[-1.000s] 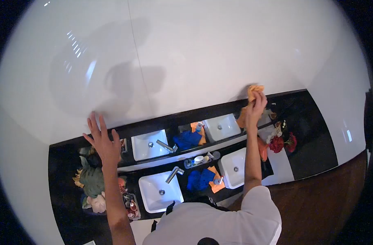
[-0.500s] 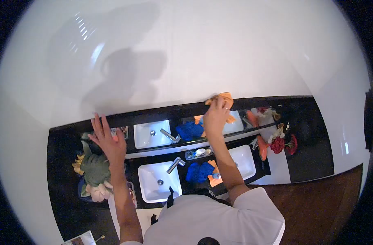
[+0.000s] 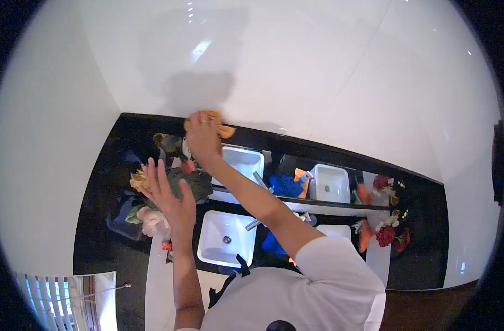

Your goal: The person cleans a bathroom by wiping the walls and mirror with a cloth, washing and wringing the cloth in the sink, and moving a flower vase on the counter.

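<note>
My right hand (image 3: 203, 142) is closed on an orange cloth (image 3: 226, 132). The cloth presses against the black border (image 3: 274, 141) under the white wall, above the left sink's reflection. My left hand (image 3: 173, 205) is raised with its fingers spread, holding nothing. Behind and beside it are a yellow flower (image 3: 137, 180) and a pale pink flower (image 3: 154, 222). Beneath my right forearm stands a white sink (image 3: 209, 241) with a chrome faucet (image 3: 253, 224).
A blue cloth (image 3: 273, 244) lies right of the sink, partly hidden by my arm. A second white sink (image 3: 334, 229) is further right, near red flowers (image 3: 385, 236). A mirror strip (image 3: 346, 205) repeats the sinks. A framed panel (image 3: 106, 298) is at lower left.
My right hand has swept the orange cloth left along the black border. The view has shifted and turned. My left hand stays raised and spread, now in front of the flowers.
</note>
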Demonstrator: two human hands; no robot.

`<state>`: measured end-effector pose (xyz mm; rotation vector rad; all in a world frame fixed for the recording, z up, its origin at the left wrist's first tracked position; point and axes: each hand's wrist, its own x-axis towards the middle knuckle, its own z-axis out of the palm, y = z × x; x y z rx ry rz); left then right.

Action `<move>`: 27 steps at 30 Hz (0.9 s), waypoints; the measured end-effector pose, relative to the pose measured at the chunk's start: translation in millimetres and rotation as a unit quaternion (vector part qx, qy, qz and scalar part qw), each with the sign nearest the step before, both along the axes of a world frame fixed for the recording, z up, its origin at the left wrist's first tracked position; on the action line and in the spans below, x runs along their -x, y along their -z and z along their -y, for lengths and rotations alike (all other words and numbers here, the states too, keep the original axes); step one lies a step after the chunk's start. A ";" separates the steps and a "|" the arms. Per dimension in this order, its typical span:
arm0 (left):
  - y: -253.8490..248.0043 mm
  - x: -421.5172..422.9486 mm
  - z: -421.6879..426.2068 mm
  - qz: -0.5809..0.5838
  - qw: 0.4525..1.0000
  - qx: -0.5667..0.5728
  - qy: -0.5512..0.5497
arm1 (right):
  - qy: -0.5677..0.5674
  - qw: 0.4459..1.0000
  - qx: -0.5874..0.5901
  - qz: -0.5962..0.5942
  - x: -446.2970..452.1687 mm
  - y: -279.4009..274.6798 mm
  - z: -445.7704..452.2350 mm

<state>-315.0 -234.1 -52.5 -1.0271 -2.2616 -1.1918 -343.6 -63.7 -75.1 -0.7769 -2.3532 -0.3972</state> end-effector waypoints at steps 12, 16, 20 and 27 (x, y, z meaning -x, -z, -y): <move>-5.3 8.0 96.0 -0.035 0.998 -0.004 -0.055 | -0.387 0.774 0.101 -0.491 -108.4 -121.1 -49.7; -8.3 10.0 104.5 -0.044 0.997 -0.046 -0.033 | -0.119 0.854 -0.164 -0.480 -205.2 -166.3 -89.9; -3.1 11.8 95.3 -0.042 0.998 -0.051 -0.007 | 0.068 0.887 -0.234 -0.394 -161.5 -137.9 -128.8; 5.4 23.2 97.3 -0.059 0.998 -0.027 -0.004 | -0.302 0.927 0.084 -0.208 35.0 -60.7 -37.8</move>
